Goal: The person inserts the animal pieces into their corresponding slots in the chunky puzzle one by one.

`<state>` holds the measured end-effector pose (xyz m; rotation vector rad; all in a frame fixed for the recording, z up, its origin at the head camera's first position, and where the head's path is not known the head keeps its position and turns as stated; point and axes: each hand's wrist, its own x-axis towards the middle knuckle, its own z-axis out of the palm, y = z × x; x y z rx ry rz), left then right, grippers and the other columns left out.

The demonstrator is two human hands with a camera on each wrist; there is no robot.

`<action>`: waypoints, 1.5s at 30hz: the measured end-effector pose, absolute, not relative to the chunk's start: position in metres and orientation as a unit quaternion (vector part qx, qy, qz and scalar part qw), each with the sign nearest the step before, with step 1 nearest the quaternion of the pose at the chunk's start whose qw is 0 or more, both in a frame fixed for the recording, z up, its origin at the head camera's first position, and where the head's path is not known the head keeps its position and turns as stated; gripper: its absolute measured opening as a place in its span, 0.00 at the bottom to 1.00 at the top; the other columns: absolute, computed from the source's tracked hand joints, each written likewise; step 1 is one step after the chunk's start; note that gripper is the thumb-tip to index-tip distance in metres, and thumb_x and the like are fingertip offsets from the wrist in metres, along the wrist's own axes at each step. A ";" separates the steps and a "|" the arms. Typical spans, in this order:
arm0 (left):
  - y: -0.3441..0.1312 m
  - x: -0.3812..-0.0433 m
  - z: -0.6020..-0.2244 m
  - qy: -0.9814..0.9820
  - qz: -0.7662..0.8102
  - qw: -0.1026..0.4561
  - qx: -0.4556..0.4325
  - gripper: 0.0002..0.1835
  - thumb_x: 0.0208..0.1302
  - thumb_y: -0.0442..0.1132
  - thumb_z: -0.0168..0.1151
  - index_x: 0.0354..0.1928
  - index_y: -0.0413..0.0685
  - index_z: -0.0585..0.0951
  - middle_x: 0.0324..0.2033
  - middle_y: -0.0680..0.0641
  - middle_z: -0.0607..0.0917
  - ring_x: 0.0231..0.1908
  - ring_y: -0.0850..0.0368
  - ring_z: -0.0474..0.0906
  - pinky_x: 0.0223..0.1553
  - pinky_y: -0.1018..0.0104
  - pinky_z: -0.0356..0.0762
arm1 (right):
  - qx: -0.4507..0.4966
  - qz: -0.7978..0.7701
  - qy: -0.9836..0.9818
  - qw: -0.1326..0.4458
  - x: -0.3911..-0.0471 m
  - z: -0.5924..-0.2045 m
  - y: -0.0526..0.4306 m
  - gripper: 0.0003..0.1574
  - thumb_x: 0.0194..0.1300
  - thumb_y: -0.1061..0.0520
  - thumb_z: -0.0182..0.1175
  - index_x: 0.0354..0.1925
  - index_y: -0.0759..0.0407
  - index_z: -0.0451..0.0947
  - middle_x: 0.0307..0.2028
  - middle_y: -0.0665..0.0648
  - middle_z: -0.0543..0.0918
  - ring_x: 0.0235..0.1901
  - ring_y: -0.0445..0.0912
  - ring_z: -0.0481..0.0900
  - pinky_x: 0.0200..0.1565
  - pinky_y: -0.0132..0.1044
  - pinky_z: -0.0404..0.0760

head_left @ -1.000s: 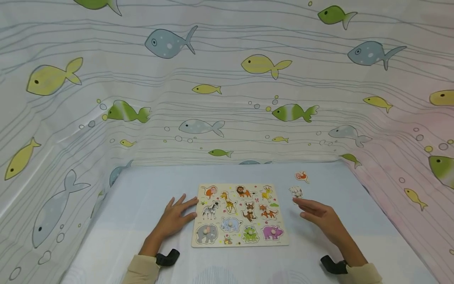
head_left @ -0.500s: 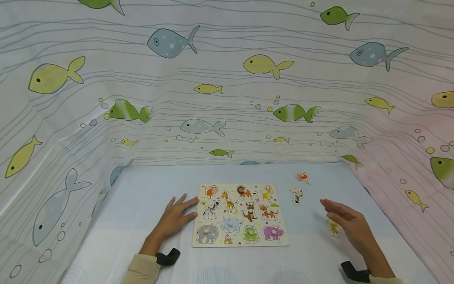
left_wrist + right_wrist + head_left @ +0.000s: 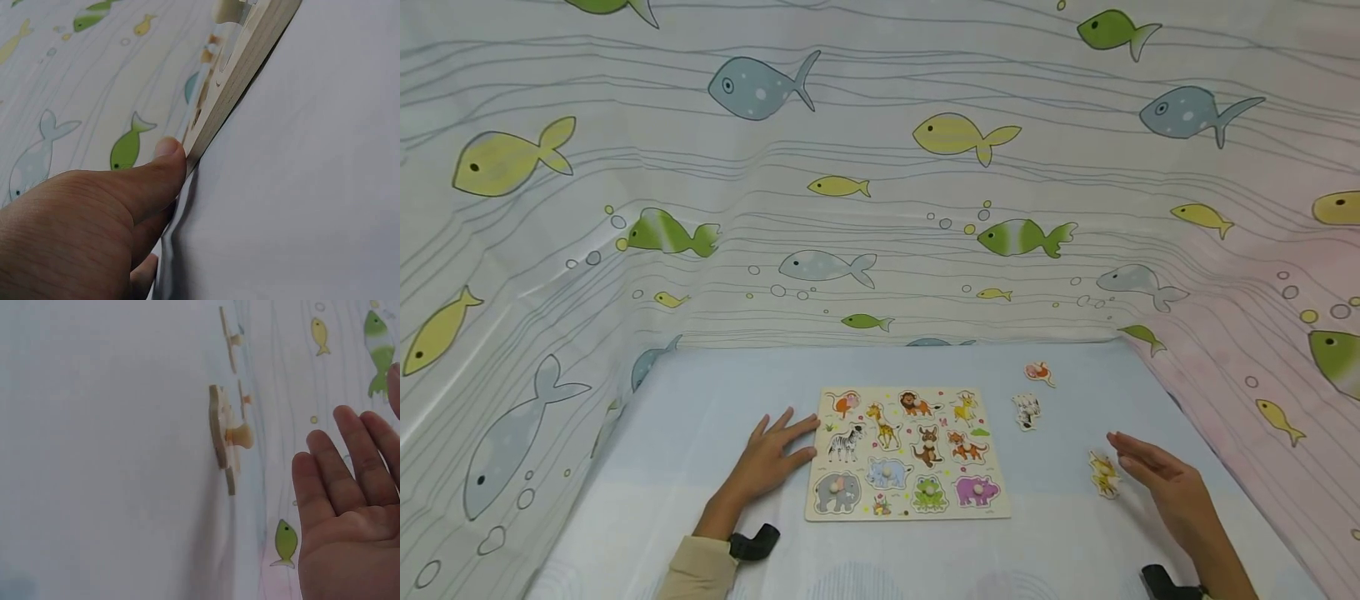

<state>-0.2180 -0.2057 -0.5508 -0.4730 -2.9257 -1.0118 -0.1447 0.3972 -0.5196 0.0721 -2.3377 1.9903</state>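
My left hand (image 3: 769, 460) rests at the left edge of a wooden knob puzzle board (image 3: 895, 512), fingers spread, with fingertips at its rim. In the left wrist view the thumb (image 3: 165, 150) lies against the board's corner. Elephant (image 3: 837, 494), frog (image 3: 930, 495) and hippo (image 3: 977, 492) show knobs on the board. My right hand (image 3: 1172, 492) holds nothing; its fingers are extended just right of a yellow animal puzzle piece (image 3: 1103, 476). The right wrist view shows that piece's knob (image 3: 240, 435) and the palm turned up beside it.
A black-and-white puzzle piece (image 3: 1026, 412) lies right of the board, and a red-orange monkey-like piece (image 3: 1038, 373) lies behind it. A fish-patterned curtain (image 3: 895, 225) stands around the pale blue table (image 3: 752, 375).
My right hand has moved right, away from the black-and-white piece, and the yellow animal piece now shows fully beside it. The left hand stays at the board's edge.
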 end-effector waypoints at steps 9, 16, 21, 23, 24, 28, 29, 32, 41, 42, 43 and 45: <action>-0.206 -0.217 -0.551 -0.936 -0.317 0.010 -0.155 0.29 0.64 0.54 0.67 0.66 0.57 0.77 0.67 0.50 0.77 0.75 0.37 0.57 0.78 0.38 0.37 | -0.019 0.633 -0.773 0.038 -0.148 -0.534 0.400 0.32 0.72 0.60 0.60 0.69 0.70 0.67 0.57 0.37 0.83 0.55 0.26 0.79 0.52 0.15 0.77; -0.206 -0.217 -0.550 -0.937 -0.312 0.007 -0.156 0.30 0.63 0.56 0.66 0.67 0.57 0.77 0.67 0.50 0.77 0.75 0.38 0.57 0.78 0.38 0.37 | -0.078 0.491 -0.866 0.056 -0.148 -0.539 0.400 0.32 0.70 0.43 0.62 0.67 0.56 0.74 0.58 0.34 0.82 0.52 0.13 0.69 0.46 0.07 0.69; -0.206 -0.217 -0.549 -0.939 -0.308 0.008 -0.156 0.30 0.64 0.57 0.65 0.67 0.58 0.77 0.67 0.51 0.77 0.75 0.37 0.57 0.77 0.38 0.38 | -0.112 0.438 -0.891 0.037 -0.149 -0.542 0.401 0.35 0.67 0.35 0.61 0.66 0.50 0.75 0.63 0.43 0.80 0.51 0.09 0.63 0.57 0.21 0.75; -0.205 -0.216 -0.549 -0.939 -0.306 0.009 -0.154 0.30 0.64 0.57 0.65 0.67 0.58 0.77 0.67 0.51 0.77 0.75 0.38 0.57 0.77 0.37 0.38 | -0.124 0.424 -0.897 0.022 -0.149 -0.543 0.400 0.38 0.65 0.32 0.62 0.66 0.48 0.75 0.67 0.48 0.76 0.50 0.08 0.60 0.64 0.38 0.76; -0.205 -0.216 -0.549 -0.939 -0.307 0.008 -0.154 0.30 0.64 0.57 0.65 0.67 0.58 0.77 0.67 0.51 0.77 0.75 0.38 0.57 0.77 0.38 0.38 | -0.127 0.419 -0.899 0.016 -0.150 -0.544 0.400 0.39 0.64 0.31 0.62 0.66 0.47 0.75 0.69 0.51 0.73 0.50 0.07 0.59 0.65 0.47 0.75; -0.204 -0.216 -0.547 -0.938 -0.311 0.010 -0.152 0.29 0.64 0.55 0.66 0.66 0.57 0.77 0.67 0.50 0.77 0.75 0.37 0.58 0.77 0.38 0.38 | -0.099 0.390 -0.915 0.031 -0.151 -0.549 0.402 0.39 0.64 0.32 0.63 0.65 0.49 0.76 0.69 0.59 0.71 0.50 0.06 0.56 0.63 0.24 0.74; -0.204 -0.216 -0.547 -0.938 -0.312 0.010 -0.153 0.29 0.64 0.55 0.66 0.66 0.57 0.77 0.67 0.50 0.77 0.75 0.37 0.58 0.77 0.37 0.38 | -0.086 0.383 -0.919 0.039 -0.151 -0.550 0.403 0.37 0.64 0.33 0.63 0.65 0.50 0.77 0.69 0.61 0.72 0.50 0.06 0.56 0.58 0.15 0.72; -0.205 -0.216 -0.548 -0.938 -0.312 0.009 -0.153 0.29 0.64 0.54 0.67 0.66 0.57 0.77 0.67 0.50 0.77 0.75 0.37 0.58 0.77 0.38 0.37 | -0.059 0.371 -0.925 0.058 -0.151 -0.553 0.405 0.35 0.65 0.36 0.64 0.63 0.52 0.78 0.67 0.62 0.74 0.51 0.06 0.57 0.46 0.03 0.64; -0.205 -0.216 -0.548 -0.937 -0.315 0.000 -0.152 0.29 0.64 0.54 0.67 0.66 0.59 0.77 0.67 0.51 0.77 0.75 0.38 0.57 0.78 0.40 0.36 | -0.041 0.363 -0.930 0.040 -0.150 -0.553 0.404 0.36 0.66 0.36 0.63 0.64 0.53 0.77 0.67 0.60 0.74 0.53 0.06 0.55 0.52 0.03 0.58; -0.205 -0.216 -0.548 -0.936 -0.316 0.000 -0.152 0.29 0.64 0.54 0.67 0.66 0.59 0.77 0.67 0.51 0.77 0.75 0.38 0.57 0.78 0.40 0.36 | -0.034 0.360 -0.931 0.048 -0.150 -0.554 0.404 0.35 0.66 0.37 0.64 0.63 0.53 0.78 0.66 0.61 0.76 0.53 0.06 0.55 0.48 0.01 0.54; -0.205 -0.216 -0.547 -0.936 -0.317 0.000 -0.151 0.29 0.64 0.54 0.67 0.66 0.59 0.77 0.67 0.51 0.77 0.76 0.39 0.57 0.78 0.40 0.35 | -0.028 0.357 -0.932 0.055 -0.150 -0.555 0.404 0.34 0.66 0.38 0.64 0.63 0.54 0.79 0.65 0.62 0.76 0.53 0.06 0.55 0.48 0.01 0.54; -0.205 -0.216 -0.547 -0.936 -0.318 0.001 -0.150 0.29 0.64 0.54 0.67 0.66 0.59 0.77 0.67 0.51 0.77 0.75 0.38 0.57 0.78 0.40 0.35 | -0.020 0.349 -0.935 0.062 -0.150 -0.555 0.404 0.32 0.66 0.39 0.64 0.62 0.53 0.79 0.65 0.62 0.77 0.53 0.06 0.55 0.48 0.01 0.53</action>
